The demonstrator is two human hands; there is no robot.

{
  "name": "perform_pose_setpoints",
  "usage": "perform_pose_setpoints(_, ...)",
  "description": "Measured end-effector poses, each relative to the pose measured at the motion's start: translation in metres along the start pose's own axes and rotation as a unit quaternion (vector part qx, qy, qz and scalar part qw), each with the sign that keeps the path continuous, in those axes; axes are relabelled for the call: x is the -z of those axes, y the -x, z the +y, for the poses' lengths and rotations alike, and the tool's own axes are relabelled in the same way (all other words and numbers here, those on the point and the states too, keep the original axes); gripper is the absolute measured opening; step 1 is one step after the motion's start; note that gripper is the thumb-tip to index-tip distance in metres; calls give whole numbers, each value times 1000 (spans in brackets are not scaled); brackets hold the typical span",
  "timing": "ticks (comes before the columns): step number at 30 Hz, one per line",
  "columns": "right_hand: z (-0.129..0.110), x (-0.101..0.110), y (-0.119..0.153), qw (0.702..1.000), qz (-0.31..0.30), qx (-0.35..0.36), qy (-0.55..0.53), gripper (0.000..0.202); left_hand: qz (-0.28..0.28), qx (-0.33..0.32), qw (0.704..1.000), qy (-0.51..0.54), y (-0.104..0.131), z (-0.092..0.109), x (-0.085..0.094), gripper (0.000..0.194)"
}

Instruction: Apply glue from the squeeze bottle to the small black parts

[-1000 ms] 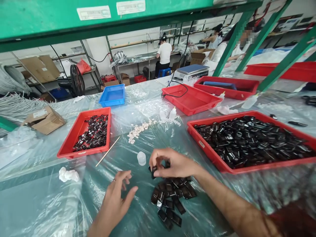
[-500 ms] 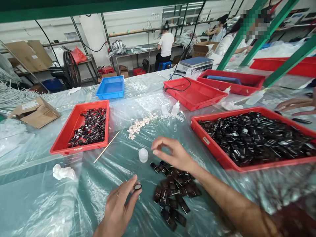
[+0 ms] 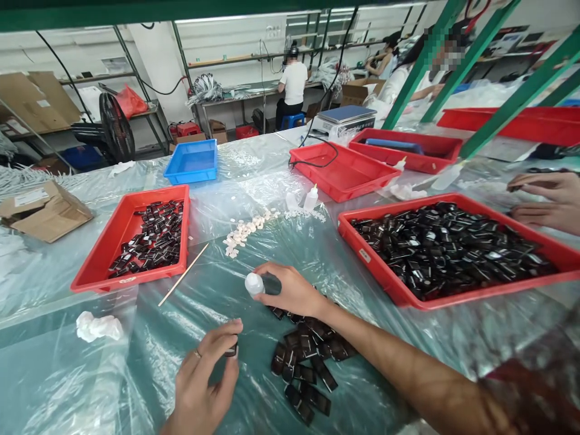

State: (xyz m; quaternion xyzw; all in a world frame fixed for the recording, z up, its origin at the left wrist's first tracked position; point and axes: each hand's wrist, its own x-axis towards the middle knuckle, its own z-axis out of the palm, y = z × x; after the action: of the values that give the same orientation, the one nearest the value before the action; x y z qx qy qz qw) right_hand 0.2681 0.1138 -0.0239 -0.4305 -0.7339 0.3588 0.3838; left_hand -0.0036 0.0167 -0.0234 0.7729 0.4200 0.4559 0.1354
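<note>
Left hand, lower centre-left of frame: thumb and fingers pinched on 1 small black part, held above the sheeting, mostly hidden by the fingers. Ring on 1 finger.

Right hand, frame centre: thumb and fingertips closed around the side of a small round white container. Can't tell if it's lifted or standing. The 2 hands are apart, right one higher in frame.

Loose pile of black parts at lower centre, just below the right hand and forearm, partly covered by them.

Red tray at right, full of black parts. 2nd red tray at left, part filled with smaller-looking dark pieces. Wooden stick lies just beside its right corner. Crumpled white tissue below that tray, left of frame.

Pale flat pieces strewn just above the container; squeeze bottle near their upper right end. Co-worker's hand at right edge, beyond the full tray.
</note>
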Motion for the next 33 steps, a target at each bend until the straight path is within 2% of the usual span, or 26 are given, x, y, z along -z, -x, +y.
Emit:
perform_pose_setpoints(3, -6, 7, 1, 999, 1, 14, -40, 33, -25, 46, 999, -8, -3, -8, 1, 40)
perform_pose_setpoints(6, -14, 11, 4, 997, -2, 47, -61, 36, 2, 84, 996, -3, -8, -11, 5, 28)
perform_pose_setpoints(10, -25, 13, 8, 991, -3, 129, -33, 32, 24, 65, 998, -1, -15, -9, 8, 28)
perform_pose_setpoints(16, -34, 8, 17, 982, -18, 186, -10, 34, 42, 38, 998, -16, -26, -8, 9, 30)
perform_pose_setpoints(20, -36, 5, 20, 982, -14, 187, 18, 40, 47, 32, 998, -19, -26, -8, 10, 30)
perform_pose_setpoints(23, -37, 5, 20, 982, -14, 186, 26, 35, 34, 36, 998, -24, -25, -8, 11, 31)
perform_pose_setpoints(29, -44, 6, 24, 955, 25, 284, 76, 41, 19, 8, 1000, -19, -30, -6, 14, 33)
perform_pose_setpoints(33, -51, 5, 30, 946, 46, 303, 110, 49, 23, 4, 1000, -6, -32, -6, 14, 31)
